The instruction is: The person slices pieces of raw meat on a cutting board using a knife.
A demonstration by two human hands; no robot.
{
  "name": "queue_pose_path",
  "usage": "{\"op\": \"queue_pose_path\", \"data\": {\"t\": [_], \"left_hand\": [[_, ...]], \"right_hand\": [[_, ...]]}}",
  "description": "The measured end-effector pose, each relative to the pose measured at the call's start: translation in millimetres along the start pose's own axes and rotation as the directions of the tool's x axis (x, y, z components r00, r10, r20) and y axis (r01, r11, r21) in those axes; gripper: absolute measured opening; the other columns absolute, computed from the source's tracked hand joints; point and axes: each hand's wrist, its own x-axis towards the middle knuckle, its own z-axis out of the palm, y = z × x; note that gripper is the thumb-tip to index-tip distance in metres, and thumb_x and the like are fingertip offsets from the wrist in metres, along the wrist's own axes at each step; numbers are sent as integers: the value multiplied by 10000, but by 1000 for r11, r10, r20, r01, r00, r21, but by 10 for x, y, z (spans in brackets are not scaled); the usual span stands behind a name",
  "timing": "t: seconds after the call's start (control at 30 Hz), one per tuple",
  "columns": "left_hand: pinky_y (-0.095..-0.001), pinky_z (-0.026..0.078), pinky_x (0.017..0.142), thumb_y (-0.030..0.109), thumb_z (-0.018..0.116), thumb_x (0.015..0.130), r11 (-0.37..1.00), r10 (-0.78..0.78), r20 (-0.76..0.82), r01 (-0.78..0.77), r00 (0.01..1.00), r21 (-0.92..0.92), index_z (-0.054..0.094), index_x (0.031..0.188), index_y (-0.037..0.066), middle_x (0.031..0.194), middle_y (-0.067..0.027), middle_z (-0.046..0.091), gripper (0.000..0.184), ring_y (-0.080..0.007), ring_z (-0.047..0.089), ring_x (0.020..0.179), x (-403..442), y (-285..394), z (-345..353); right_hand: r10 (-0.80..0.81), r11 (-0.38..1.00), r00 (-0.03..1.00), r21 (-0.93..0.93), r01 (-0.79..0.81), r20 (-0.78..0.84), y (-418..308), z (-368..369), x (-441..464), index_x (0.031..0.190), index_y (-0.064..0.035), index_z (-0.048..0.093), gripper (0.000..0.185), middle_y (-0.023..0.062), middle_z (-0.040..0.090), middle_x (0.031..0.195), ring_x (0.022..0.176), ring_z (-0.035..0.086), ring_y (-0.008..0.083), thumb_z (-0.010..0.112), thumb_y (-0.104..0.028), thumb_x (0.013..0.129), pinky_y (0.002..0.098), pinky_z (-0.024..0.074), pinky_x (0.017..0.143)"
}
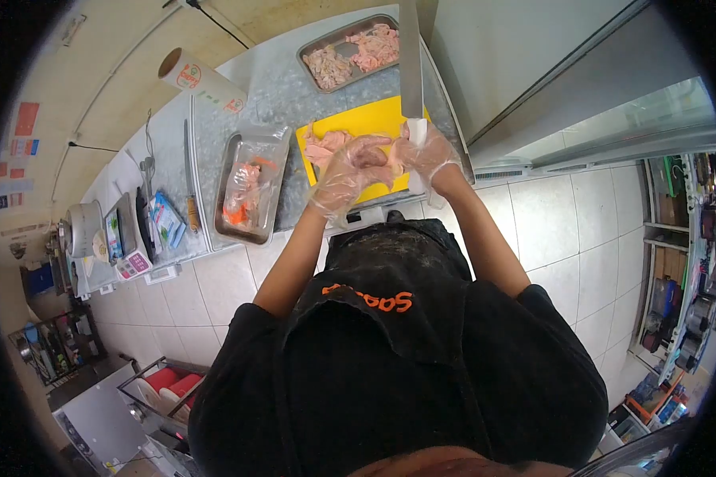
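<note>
Yellow plastic board (366, 119): pale-pink raw meat (326, 148) on it, remaining portion. Steel tray (346, 49) bears two heaps, apparently done; judged partway. Gloved right hand (435, 157) clamped round white-handled knife (410, 71); gloved left hand (344, 181) curled at meat, fingertip closure unclear.

Glossy metal tray (227, 213), smooth.

Even, fairly bright light is falling around the hands (390, 163), with pale glare showing on the metal tray (250, 187) beside them and on the floor tiles (541, 215) to their right. The wide lens is bending lines outward, and black is swallowing the corners. Far shelves (676, 262) are looking soft.
</note>
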Motion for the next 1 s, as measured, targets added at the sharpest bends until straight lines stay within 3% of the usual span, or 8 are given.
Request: {"op": "queue_pose_path", "data": {"t": [0.07,0.2,0.43,0.53,0.7,0.77,0.93,1.0], "left_hand": [[-294,516,796,102,725,832,982,-45,-106,64,993,180,601,1137,10,1009,-81,644,342,-143,631,855,-5,2,34],[-255,504,740,136,735,830,985,9,-160,19,987,169,630,1070,13,926,-41,647,289,-103,606,808,-18,-15,86],[-239,416,599,170,743,825,928,-82,-289,179,954,327,674,835,31,745,32,606,156,-54,515,680,-44,-51,-18],[-258,396,571,187,757,804,906,-64,-335,195,940,375,653,766,27,679,18,571,194,-68,482,624,-11,-76,-59],[-303,378,556,204,764,779,791,16,-326,188,945,583,603,678,7,611,-36,513,273,-123,446,571,27,-1,-126],[-326,373,565,210,783,745,602,107,-269,153,957,784,586,654,-3,600,-48,493,304,-158,444,571,37,221,-41],[-314,387,622,225,804,712,675,45,-303,195,952,712,604,678,1,627,-50,510,302,-167,461,591,34,394,22],[-303,389,647,222,800,719,687,11,-334,236,943,688,595,695,2,662,-57,518,302,-149,473,618,35,355,-21]], "right_hand": [[15,998,1000,62,-15,-2,110,24,58,993,-55,547,236,27,577,820,734,566,107,680,-156,828,261,475,629],[79,951,994,295,-97,73,-42,1,19,999,-51,550,236,24,574,816,709,558,99,687,-154,837,260,468,607],[112,926,989,352,-138,94,5,-18,-1,1006,-45,544,322,37,596,848,704,594,129,758,-171,800,265,488,611],[15,951,993,304,-50,116,-13,18,-19,1016,-31,514,432,50,593,754,635,589,131,811,-193,747,269,486,558],[-24,965,997,-259,42,69,22,83,54,917,-59,515,475,80,596,746,690,604,229,836,-316,679,341,486,660],[-32,974,999,-221,41,43,42,101,51,899,-60,522,437,82,594,741,693,596,248,817,-308,694,354,479,676],[-97,967,995,-239,89,-22,-36,75,80,869,-59,540,328,85,604,745,688,589,258,758,-267,740,366,476,679],[-162,980,973,-140,140,-163,-29,62,100,821,-58,571,283,54,578,674,623,562,182,753,-257,738,344,465,606]]}}
